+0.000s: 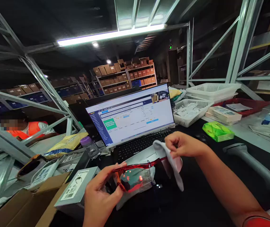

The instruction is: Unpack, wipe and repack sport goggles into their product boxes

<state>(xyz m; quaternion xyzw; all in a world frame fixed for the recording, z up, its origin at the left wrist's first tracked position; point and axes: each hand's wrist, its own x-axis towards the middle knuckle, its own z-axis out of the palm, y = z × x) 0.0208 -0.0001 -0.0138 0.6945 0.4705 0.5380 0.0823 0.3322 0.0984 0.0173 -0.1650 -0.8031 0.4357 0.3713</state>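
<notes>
Red specs [135, 179], glossy frame w/ reflective lens, held above black tabletop [170, 208]; long axis approx. L–R, temple pointing R & slightly up. L hand [103, 189] fingers pinched on frame end; R hand [183, 145] fingers pinched on soft grey cloth [176, 175] at temple.

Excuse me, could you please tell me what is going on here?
A person holds red-framed glasses in the left hand, while the right hand pinches a pale grey cloth at one temple of the frame. Both hands are above the black desk, in front of a lit monitor.
</notes>
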